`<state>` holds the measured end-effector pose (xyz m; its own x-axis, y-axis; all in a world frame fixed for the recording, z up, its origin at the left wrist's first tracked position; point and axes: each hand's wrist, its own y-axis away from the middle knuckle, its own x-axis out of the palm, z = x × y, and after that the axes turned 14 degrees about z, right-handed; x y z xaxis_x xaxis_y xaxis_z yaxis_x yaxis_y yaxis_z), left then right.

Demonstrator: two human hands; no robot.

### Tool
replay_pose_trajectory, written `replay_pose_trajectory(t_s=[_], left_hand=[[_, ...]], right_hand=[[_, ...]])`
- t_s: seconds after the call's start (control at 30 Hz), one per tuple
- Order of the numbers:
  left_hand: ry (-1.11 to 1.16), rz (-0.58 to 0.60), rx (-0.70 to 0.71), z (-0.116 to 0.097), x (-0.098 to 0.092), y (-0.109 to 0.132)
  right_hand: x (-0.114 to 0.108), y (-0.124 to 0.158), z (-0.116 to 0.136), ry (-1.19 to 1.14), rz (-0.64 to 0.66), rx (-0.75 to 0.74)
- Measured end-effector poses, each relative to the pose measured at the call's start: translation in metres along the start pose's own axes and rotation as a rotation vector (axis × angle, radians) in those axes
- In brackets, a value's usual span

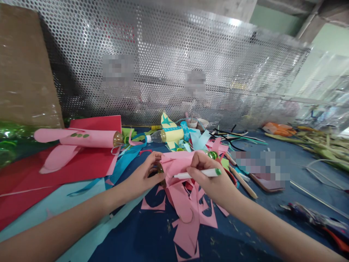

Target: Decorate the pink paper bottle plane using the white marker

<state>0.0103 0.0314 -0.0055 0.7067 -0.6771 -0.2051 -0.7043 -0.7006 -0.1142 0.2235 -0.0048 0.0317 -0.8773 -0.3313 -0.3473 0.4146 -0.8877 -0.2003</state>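
Note:
Between my hands lies a plastic bottle wrapped in pink paper (178,163), its green neck (212,155) pointing right. My left hand (152,169) is closed around the bottle's brownish base end. In my right hand (204,167) is a white marker (201,173) with a green end; its other end points left, at the pink paper. Whether that tip touches the paper, I cannot tell. Pink paper strips and scraps (188,233) lie below the bottle. Left of my hands rests another pink-wrapped bottle (92,139) with wing-like flaps and green dots.
Behind stands a perforated metal sheet (163,72). A yellow-wrapped bottle with blue stars (173,134) lies ahead. Red paper (89,163) and light blue paper (68,207) cover the left side. To the right are a wooden stick (244,182), a phone-like object (267,183) and a dark tool (313,216).

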Motion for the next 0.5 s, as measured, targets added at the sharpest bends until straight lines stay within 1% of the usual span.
replay_pose_trajectory(t_s=[0.13, 0.3, 0.5], left_hand=[[0.014, 0.011, -0.004, -0.0019, 0.0004, -0.0004], [-0.014, -0.010, -0.023, -0.0030, -0.0002, -0.0009], [0.003, 0.010, -0.005, -0.0020, -0.0002, 0.0002]], right_hand=[[-0.0011, -0.0011, -0.0015, 0.014, -0.056, 0.021], [-0.0017, -0.0020, -0.0050, 0.044, -0.101, 0.011], [-0.0023, -0.0017, -0.0067, 0.071, -0.117, -0.011]])
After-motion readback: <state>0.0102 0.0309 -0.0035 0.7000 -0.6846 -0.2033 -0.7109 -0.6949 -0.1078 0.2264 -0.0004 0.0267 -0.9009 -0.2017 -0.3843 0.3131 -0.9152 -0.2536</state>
